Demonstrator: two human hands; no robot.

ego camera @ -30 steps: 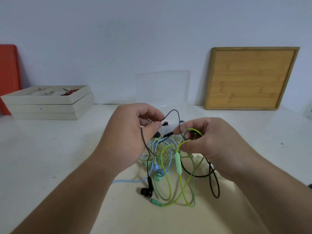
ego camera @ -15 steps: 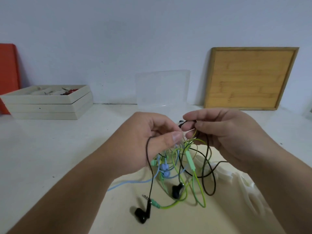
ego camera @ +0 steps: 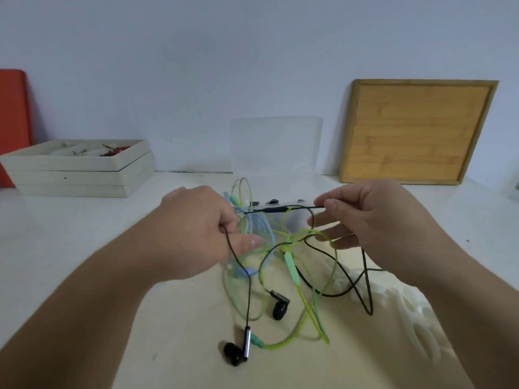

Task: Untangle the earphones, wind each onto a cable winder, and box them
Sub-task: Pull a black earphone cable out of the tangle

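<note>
Working above a pale table (ego camera: pixel 70 248), in front of a clear box (ego camera: pixel 276 144): pinching a black earphone cable (ego camera: pixel 276 210) straight with the right hand (ego camera: pixel 387 228), gripping its other stretch in the curled left hand (ego camera: pixel 193 234), dangling the green and blue tangle (ego camera: pixel 292 265) between both.

- The stacked trays (ego camera: pixel 78 175) sit at the table's (ego camera: pixel 84 248) back left corner, with a flat panel (ego camera: pixel 12 122) upright behind them at the left edge.
- A box (ego camera: pixel 275 144) stands at the middle of the back edge.
- A framed board (ego camera: pixel 415 130) leans on the wall at the back right.
- The earphone tangle (ego camera: pixel 290 265) hangs over the table's middle between the left hand (ego camera: pixel 196 228) and the right hand (ego camera: pixel 387 220), trailing onto the table toward the front edge.
- The cable winders (ego camera: pixel 415 327) lie right of the tangle, toward the front right.
</note>
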